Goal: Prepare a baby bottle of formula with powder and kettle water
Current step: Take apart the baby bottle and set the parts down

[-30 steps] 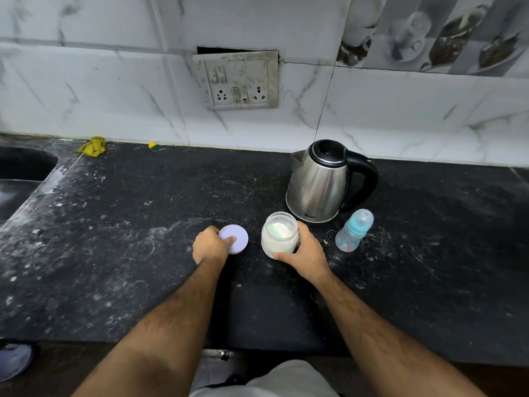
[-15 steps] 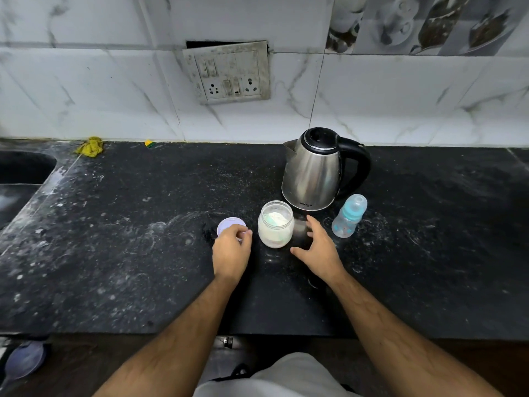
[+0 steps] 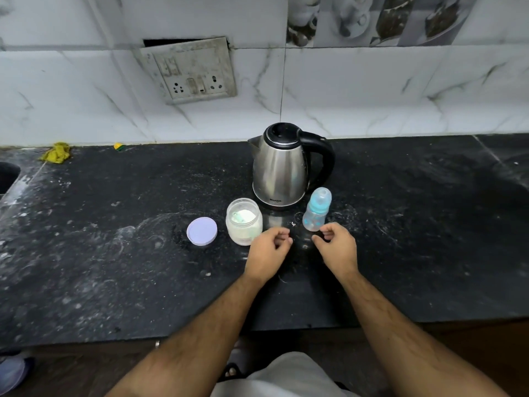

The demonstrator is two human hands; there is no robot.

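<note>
An open glass jar (image 3: pixel 244 222) of white powder with a green scoop inside stands on the black counter (image 3: pixel 114 253). Its lilac lid (image 3: pixel 202 231) lies flat to the left. A steel kettle (image 3: pixel 282 167) with a black handle stands behind. A small baby bottle (image 3: pixel 317 209) with a blue cap stands right of the jar. My left hand (image 3: pixel 267 252) hovers just right of the jar, fingers loosely curled, holding nothing. My right hand (image 3: pixel 337 247) is just in front of the bottle, also loosely curled and empty.
A sink edge (image 3: pixel 8 176) is at the far left. A yellow rag (image 3: pixel 55 152) and a small yellow scrap (image 3: pixel 118 146) lie by the tiled wall. A socket panel (image 3: pixel 190 71) hangs on the wall above the counter.
My left hand let go of the lid and moved right past the jar. My right hand left the jar and drew toward the bottle. The lid now lies alone on the counter.
</note>
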